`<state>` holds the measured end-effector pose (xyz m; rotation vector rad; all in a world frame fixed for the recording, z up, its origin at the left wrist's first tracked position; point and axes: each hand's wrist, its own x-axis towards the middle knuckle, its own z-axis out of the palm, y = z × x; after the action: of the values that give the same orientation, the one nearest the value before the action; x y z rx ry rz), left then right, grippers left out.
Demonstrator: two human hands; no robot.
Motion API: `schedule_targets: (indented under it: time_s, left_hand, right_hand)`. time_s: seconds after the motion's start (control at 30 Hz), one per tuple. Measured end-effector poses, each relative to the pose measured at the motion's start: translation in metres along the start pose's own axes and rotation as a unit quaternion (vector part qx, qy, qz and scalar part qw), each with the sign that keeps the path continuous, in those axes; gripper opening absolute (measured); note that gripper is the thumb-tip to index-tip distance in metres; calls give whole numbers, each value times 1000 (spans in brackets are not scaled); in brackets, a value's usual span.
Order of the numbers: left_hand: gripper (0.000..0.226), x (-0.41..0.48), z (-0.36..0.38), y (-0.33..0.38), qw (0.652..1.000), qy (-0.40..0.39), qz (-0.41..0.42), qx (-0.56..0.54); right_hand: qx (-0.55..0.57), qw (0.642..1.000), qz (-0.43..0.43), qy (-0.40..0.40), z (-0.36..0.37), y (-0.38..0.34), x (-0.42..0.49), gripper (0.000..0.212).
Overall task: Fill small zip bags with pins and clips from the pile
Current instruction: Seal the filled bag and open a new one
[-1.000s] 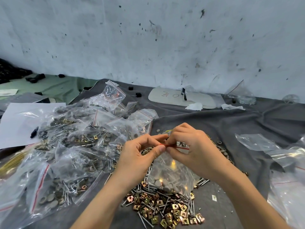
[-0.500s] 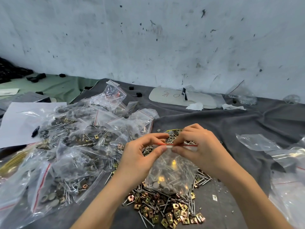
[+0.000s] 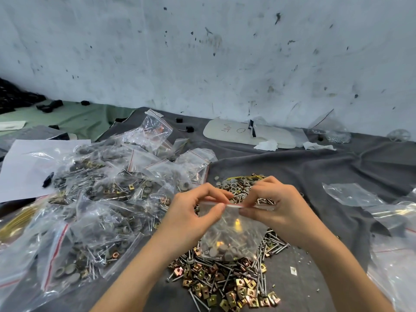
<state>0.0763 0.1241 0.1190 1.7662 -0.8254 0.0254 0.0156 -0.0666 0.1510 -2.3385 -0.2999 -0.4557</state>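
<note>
Filled zip bags [image 3: 101, 199] are heaped on the left of the grey-clothed bench [image 3: 315, 167]. The left hand [image 3: 191, 212] pinches a small zip bag [image 3: 231, 233] at its red zip strip [image 3: 234, 205], and the right hand [image 3: 281, 208] has the same grip further along. The strip runs left to right, mouth up. The bag's length hangs down over the pile of pins and clips [image 3: 225, 284]. Empty bags [image 3: 351, 194] lie at right.

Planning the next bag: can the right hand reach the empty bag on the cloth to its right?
Probably, once freed: the right hand and left hand both pinch the filled bag, yet only cloth separates it from the empty bag.
</note>
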Motion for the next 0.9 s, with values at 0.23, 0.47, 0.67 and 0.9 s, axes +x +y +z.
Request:
schedule_targets:
  time_s: [0.23, 0.47, 0.67, 0.9]
  left_hand:
    - [6, 11, -4, 13, 962, -45, 153, 224]
    - [6, 15, -3, 12, 962, -54, 161, 213]
    - [11, 13, -2, 12, 956, -93, 148, 234]
    - [16, 17, -3, 16, 952, -106, 156, 242]
  right_hand:
    - [-16, 1000, 2, 11, 3, 0, -3, 13]
    - [221, 970, 97, 26, 5, 5, -5, 16]
    - [237, 965, 111, 14, 12, 5, -8, 9]
    - [287, 950, 124, 19, 16, 6, -10, 17]
